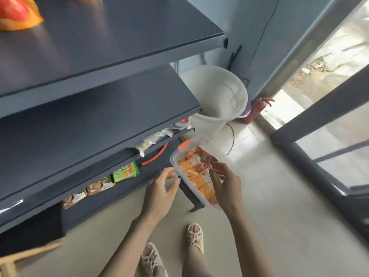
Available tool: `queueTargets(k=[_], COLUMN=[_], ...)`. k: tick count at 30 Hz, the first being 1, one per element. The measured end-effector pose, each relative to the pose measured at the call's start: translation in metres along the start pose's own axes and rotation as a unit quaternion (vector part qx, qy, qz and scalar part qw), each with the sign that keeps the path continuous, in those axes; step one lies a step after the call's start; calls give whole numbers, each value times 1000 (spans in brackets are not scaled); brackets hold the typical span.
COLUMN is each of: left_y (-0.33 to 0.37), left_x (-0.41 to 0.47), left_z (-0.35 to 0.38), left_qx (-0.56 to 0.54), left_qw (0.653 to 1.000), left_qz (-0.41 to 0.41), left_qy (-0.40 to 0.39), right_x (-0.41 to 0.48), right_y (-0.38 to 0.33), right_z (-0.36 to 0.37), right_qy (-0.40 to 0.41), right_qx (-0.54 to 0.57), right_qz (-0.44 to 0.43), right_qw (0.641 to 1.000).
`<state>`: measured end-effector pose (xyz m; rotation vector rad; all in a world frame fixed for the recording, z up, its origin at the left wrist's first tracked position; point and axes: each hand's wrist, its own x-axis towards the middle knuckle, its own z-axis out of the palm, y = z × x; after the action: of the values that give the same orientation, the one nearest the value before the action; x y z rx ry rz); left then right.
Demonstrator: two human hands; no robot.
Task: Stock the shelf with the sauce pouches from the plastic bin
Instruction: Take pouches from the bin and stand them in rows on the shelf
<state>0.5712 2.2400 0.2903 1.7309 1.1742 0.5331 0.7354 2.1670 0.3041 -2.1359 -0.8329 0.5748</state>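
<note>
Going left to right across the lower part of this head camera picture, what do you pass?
Green snack packet on the dark shelf → left hand → right hand reaching into the clear plastic bin of orange sauce pouches.

a big white bucket stands on the pale floor by the wall, and a red fire extinguisher lies just behind it near the glass door. a thin black cable trails over the floor in front of the bucket. a green biscuit packet sits low down, with more packets in a row beside it. beige woven sandals show at the bottom edge.
</note>
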Motion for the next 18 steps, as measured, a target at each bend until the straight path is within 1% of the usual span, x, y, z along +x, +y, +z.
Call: queueTargets(k=[4,7,10,13,18], left_y=[9,12,11,2,-34], left_x=[14,27,41,60,91], left_z=[52,98,148,211,286], left_qx=[3,-10,-24,-42,-36], left_qw=[999,998,995,985,968], left_qz=[-22,-53,-101,-164,-245], left_qy=[-27,-27,-15,17,34], right_x=[25,53,84,125,176], right_y=[36,67,101,152,228], right_z=[-29,-46,-57,-60,-36], right_qy=[-3,-23,-59,-113,-200], right_qx=[-1,-5,1,-1,-23], right_qz=[26,38,54,75,102], right_qw=[1000,999,997,991,974])
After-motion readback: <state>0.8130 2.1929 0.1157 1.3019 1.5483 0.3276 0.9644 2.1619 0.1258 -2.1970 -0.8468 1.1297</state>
